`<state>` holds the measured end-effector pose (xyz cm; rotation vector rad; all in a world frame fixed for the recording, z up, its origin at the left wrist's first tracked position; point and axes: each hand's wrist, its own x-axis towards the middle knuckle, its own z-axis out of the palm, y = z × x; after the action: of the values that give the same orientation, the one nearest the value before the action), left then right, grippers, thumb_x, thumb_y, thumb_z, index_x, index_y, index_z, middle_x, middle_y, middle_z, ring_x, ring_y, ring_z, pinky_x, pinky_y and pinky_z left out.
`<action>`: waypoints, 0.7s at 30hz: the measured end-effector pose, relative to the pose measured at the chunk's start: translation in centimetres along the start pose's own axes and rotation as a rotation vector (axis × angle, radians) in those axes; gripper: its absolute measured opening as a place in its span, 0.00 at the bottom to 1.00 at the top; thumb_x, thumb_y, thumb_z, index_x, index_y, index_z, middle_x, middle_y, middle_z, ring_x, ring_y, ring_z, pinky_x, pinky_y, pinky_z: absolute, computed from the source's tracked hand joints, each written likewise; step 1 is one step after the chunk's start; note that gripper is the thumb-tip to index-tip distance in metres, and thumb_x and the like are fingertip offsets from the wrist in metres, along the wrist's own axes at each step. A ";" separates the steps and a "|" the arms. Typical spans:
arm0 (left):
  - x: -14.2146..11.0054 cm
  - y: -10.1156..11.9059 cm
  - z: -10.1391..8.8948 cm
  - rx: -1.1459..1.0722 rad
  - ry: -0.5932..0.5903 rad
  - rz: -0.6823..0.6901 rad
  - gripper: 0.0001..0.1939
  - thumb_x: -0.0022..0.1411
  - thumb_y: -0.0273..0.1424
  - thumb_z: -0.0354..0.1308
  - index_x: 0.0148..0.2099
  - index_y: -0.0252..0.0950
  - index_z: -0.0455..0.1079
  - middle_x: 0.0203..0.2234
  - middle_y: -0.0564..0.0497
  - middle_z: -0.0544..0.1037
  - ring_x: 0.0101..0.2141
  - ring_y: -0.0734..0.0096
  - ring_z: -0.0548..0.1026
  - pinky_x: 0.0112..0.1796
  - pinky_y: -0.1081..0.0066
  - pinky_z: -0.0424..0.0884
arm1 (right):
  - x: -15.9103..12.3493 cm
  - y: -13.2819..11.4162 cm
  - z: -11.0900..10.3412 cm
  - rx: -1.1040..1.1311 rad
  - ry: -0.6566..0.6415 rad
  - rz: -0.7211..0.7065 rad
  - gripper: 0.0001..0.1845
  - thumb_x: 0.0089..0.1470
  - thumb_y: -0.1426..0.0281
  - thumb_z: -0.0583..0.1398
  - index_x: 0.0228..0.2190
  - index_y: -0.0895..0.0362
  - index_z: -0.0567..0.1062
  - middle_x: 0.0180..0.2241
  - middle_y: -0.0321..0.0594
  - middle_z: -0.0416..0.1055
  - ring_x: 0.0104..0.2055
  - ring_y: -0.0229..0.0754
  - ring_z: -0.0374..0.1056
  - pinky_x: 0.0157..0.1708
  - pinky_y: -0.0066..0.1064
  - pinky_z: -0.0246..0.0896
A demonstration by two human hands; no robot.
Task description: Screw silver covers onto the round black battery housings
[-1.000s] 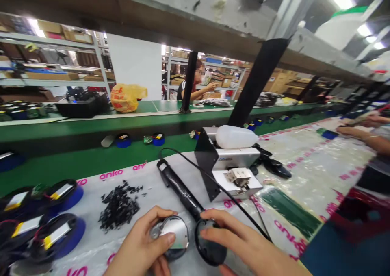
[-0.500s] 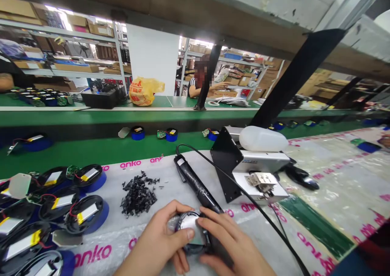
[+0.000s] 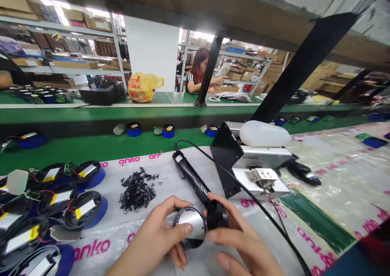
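Observation:
My left hand [image 3: 163,231] is closed around a round dark housing [image 3: 191,227] with a shiny silver plate inside it, thumb resting on the plate. Beside it, my right hand [image 3: 240,239] grips a short, round black part [image 3: 217,214] between thumb and forefinger, close to the housing's right edge. Just behind my right fingers lies a black electric screwdriver [image 3: 193,178] with a cable; its near end is hidden by the hand and black part. A pile of small black plastic pieces [image 3: 137,190] lies to the left of the screwdriver.
Several blue-and-black housings with batteries [image 3: 85,209] stand at the left. A silver dispenser machine [image 3: 258,162] with a white bottle [image 3: 265,133] sits to the right. Along the green conveyor [image 3: 146,144] are more housings. A person [image 3: 198,77] works across the bench.
My right hand has drawn slightly right from the housing, with the round black part now showing in its fingers. More of the silver plate is uncovered. My left hand stays in place.

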<state>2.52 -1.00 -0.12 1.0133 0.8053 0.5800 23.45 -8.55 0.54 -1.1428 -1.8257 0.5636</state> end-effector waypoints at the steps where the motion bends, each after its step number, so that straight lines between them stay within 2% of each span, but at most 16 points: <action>1: 0.0 0.0 0.1 0.000 0.004 -0.001 0.24 0.55 0.43 0.68 0.47 0.36 0.65 0.22 0.55 0.78 0.14 0.73 0.76 0.15 0.80 0.69 | 0.0 -0.1 0.0 0.005 -0.006 -0.044 0.18 0.60 0.77 0.60 0.47 0.44 0.77 0.64 0.42 0.60 0.60 0.50 0.68 0.54 0.36 0.69; 3: 0.0 -0.2 0.2 -0.003 0.016 -0.010 0.24 0.54 0.43 0.69 0.46 0.37 0.64 0.24 0.54 0.79 0.14 0.74 0.76 0.14 0.81 0.68 | -0.1 0.0 0.2 0.017 0.049 -0.092 0.25 0.59 0.80 0.57 0.52 0.41 0.74 0.62 0.41 0.61 0.58 0.48 0.69 0.55 0.37 0.69; 5: 0.1 -0.5 0.3 0.003 0.039 -0.026 0.24 0.53 0.42 0.69 0.44 0.38 0.62 0.21 0.56 0.78 0.12 0.75 0.73 0.12 0.81 0.66 | -0.5 0.3 0.6 -0.021 0.130 -0.069 0.31 0.57 0.81 0.59 0.58 0.43 0.69 0.60 0.44 0.63 0.59 0.48 0.69 0.56 0.38 0.68; 8: 0.1 -0.7 0.4 0.015 0.067 -0.037 0.22 0.53 0.39 0.70 0.42 0.40 0.60 0.15 0.61 0.74 0.10 0.77 0.70 0.11 0.83 0.63 | -1.2 0.7 1.2 -0.085 0.151 -0.058 0.33 0.55 0.81 0.60 0.59 0.49 0.66 0.59 0.49 0.63 0.60 0.51 0.67 0.58 0.41 0.66; 12: -0.1 -0.5 0.5 -0.010 0.059 -0.054 0.22 0.53 0.38 0.70 0.41 0.40 0.60 0.22 0.58 0.78 0.10 0.80 0.69 0.11 0.83 0.64 | -1.5 0.7 1.4 -0.147 0.136 -0.139 0.33 0.53 0.86 0.58 0.56 0.47 0.69 0.60 0.47 0.65 0.61 0.50 0.67 0.56 0.39 0.68; 17: -0.2 -0.2 0.5 -0.026 0.047 -0.066 0.21 0.53 0.37 0.69 0.41 0.40 0.60 0.30 0.53 0.81 0.11 0.83 0.69 0.11 0.83 0.64 | -1.1 0.7 1.2 -0.247 0.155 -0.174 0.35 0.51 0.85 0.60 0.57 0.46 0.69 0.55 0.46 0.72 0.56 0.52 0.72 0.52 0.44 0.72; 21: 0.0 -0.3 0.4 -0.020 0.033 -0.081 0.21 0.53 0.38 0.68 0.41 0.40 0.59 0.19 0.59 0.76 0.10 0.80 0.68 0.12 0.83 0.64 | -1.1 0.9 1.1 -0.265 0.125 -0.199 0.36 0.52 0.84 0.61 0.59 0.46 0.68 0.55 0.46 0.73 0.55 0.52 0.73 0.51 0.43 0.74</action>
<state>2.88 -1.37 -0.30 0.9504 0.8638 0.5360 23.11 -8.98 -1.15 -1.1234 -1.9163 0.1340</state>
